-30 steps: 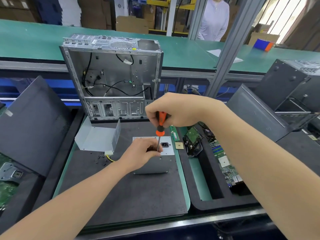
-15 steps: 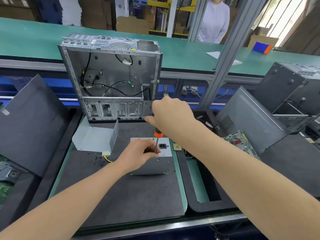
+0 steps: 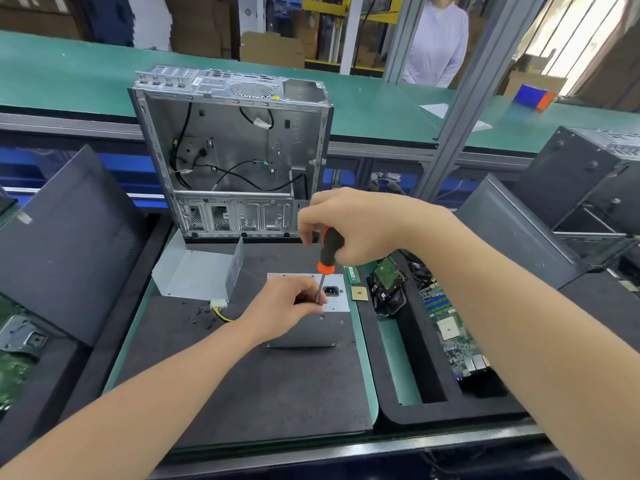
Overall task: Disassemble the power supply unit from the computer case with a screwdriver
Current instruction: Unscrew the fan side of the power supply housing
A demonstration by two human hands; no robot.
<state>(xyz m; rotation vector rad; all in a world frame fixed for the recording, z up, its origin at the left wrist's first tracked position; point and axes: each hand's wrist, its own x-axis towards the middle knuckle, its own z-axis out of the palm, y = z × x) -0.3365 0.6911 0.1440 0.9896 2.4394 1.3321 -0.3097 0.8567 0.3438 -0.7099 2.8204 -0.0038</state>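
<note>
Rolled round the handle again since half a second back: right hand (image 3: 353, 223) re-set, black and orange of the screwdriver (image 3: 329, 251) showing once more under the knuckles. Clenched there, fingers and thumb wrapped on the grip. Unchanged at the left hand (image 3: 287, 303) — pinching the bare shaft just above the tip, steadying it. Standing on the dark mat (image 3: 242, 393), out of the computer case (image 3: 235, 150) and just in front of it: the power supply unit (image 3: 341, 303), socket face up. Tip down at that face's near edge — probably in a screw, though too small to tell. Reads as turning under way, with removal from the case already done. Loose screws (image 3: 202, 313) lying to the left on the mat.
</note>
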